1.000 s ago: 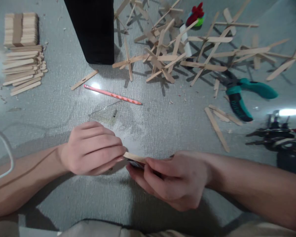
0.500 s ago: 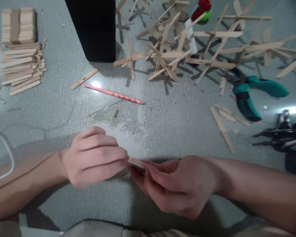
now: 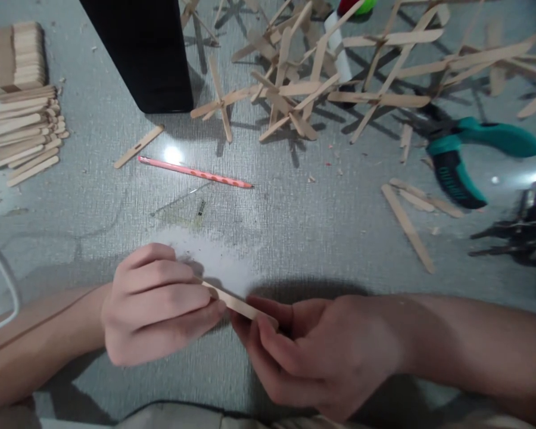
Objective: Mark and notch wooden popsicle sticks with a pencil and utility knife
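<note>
A wooden craft stick [image 3: 236,304] slants between my two hands, above the front part of the table. My left hand [image 3: 158,304] is closed around its left end, knuckles facing up, and the fingers cover that end. At the stick's right end, my right hand [image 3: 312,351] pinches it between thumb and fingers. A pale dusty patch lies on the table just beyond the stick. Farther off are a pink pencil [image 3: 196,173] and a single craft stick with a slot in it [image 3: 138,146].
Stacked craft sticks [image 3: 24,134] and a banded bundle [image 3: 13,56] are at left. A black box-like object [image 3: 147,59] stands at the back beside several crossed-stick assemblies [image 3: 290,89]. Teal-handled pliers [image 3: 460,149], stick pieces [image 3: 408,226] and a dark tool [image 3: 518,229] lie at right.
More of the craft stick shows between my hands now. My left hand has moved slightly left and down, and my right hand a little lower. The view has shifted somewhat.
</note>
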The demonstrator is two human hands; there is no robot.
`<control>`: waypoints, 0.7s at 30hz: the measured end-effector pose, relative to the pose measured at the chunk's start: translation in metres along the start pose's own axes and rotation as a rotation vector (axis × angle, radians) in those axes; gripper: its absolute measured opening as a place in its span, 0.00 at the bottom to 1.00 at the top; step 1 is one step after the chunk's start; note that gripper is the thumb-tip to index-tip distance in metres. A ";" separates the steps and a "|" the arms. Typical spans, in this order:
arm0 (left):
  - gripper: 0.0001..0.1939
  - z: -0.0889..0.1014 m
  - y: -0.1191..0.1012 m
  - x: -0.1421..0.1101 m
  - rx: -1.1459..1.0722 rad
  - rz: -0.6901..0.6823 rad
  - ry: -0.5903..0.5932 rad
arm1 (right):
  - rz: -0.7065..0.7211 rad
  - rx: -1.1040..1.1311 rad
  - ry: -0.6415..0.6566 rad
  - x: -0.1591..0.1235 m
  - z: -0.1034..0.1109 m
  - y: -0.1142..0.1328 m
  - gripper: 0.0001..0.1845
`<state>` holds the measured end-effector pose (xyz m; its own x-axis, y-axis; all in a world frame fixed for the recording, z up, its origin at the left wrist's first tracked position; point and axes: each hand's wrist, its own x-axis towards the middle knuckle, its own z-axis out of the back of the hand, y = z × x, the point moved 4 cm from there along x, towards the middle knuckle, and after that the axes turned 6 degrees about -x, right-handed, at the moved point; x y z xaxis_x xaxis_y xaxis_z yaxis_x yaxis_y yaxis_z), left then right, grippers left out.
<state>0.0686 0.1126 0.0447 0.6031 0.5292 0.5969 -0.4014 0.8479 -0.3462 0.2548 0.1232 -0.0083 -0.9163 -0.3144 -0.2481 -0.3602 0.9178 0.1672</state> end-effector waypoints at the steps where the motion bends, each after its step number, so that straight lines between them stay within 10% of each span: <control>1: 0.13 0.000 0.000 0.000 0.001 -0.008 0.002 | 0.002 -0.027 -0.005 0.000 0.000 0.000 0.23; 10: 0.12 0.002 -0.004 0.001 -0.015 0.012 0.032 | -0.006 -0.040 -0.018 0.002 -0.002 0.002 0.25; 21: 0.16 0.000 -0.008 -0.001 0.041 0.117 0.108 | -0.060 0.474 -0.008 -0.001 0.001 -0.003 0.11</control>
<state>0.0710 0.1047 0.0470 0.6201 0.6262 0.4726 -0.4995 0.7796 -0.3777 0.2569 0.1205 -0.0095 -0.8943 -0.3701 -0.2514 -0.2911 0.9080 -0.3012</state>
